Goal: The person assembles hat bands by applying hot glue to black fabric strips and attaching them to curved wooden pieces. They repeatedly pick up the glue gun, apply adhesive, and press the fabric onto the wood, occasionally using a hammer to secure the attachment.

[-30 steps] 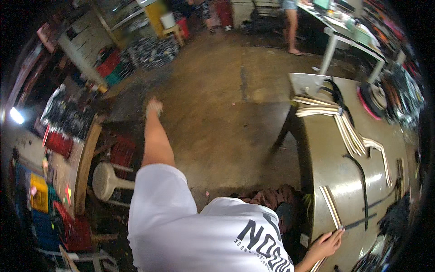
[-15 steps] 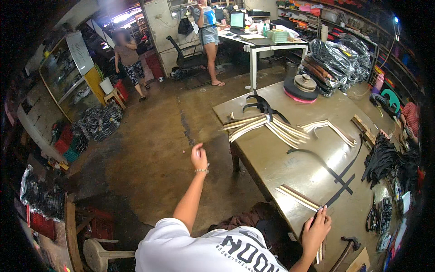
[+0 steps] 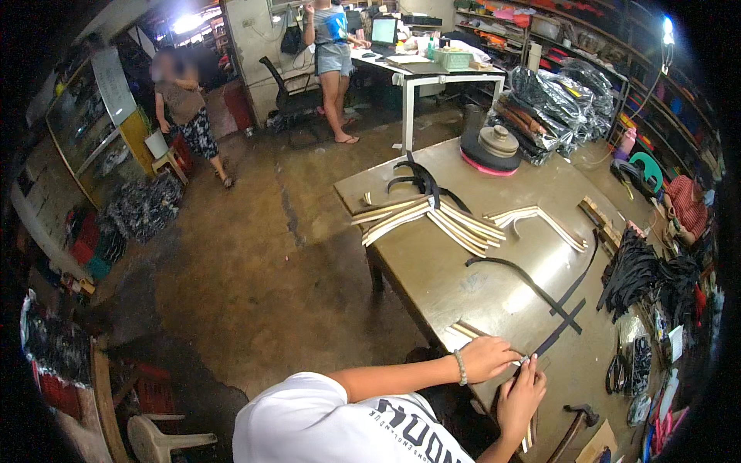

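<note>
Cream strips (image 3: 465,330) partly hidden by hands (image 3: 490,359) (image 3: 522,397); stool (image 3: 147,441) cut off.

The counter (image 3: 478,301) has a wide, smooth top of greyish brown, which shines in its middle part. At far left lies a bundle of cream strips (image 3: 457,225), spread like a fan, with curved black bands (image 3: 423,181) at its far side. To the right of this bundle are some bent strips (image 3: 562,229). Farther behind rests a round black disc (image 3: 490,160) with a pink edge under it. A long dark strap (image 3: 515,271) goes across the middle, and other dark pieces (image 3: 554,336) meet its near end. At the near left, short striped strips (image 3: 465,330) lie by the edge. At near right there is a hammer (image 3: 573,430).
</note>
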{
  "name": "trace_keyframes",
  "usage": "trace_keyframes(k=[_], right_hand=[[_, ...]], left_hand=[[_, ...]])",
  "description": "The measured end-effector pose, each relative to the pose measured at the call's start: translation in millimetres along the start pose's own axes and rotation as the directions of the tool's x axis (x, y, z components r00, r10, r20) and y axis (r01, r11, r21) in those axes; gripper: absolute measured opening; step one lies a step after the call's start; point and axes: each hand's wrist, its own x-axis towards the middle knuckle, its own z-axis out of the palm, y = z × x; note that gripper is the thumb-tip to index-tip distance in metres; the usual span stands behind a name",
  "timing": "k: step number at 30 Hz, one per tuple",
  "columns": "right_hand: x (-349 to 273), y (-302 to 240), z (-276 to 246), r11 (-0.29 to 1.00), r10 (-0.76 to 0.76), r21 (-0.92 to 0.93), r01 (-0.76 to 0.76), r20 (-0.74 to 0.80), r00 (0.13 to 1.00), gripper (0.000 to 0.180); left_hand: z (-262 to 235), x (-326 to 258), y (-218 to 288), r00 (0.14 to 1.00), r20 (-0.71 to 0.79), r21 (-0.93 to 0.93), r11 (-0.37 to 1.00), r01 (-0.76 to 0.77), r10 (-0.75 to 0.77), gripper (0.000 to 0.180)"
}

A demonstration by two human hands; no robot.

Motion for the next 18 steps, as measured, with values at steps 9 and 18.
trace_keyframes(k=[9, 18], right_hand=[[1, 4, -8, 0.999, -0.028, 0.023, 0.027, 0.064, 0.998, 0.062], [-1, -2, -9, 1.0, -0.005, -0.007, 0.006, 0.073, 0.997, 0.063]], left_hand=[[-1, 1, -9, 0.989, 0.14, -0.07, 0.996, 0.063, -0.053, 0.03], [-4, 1, -9, 0.986, 0.159, -0.082, 0.995, 0.061, -0.048, 0.031]])
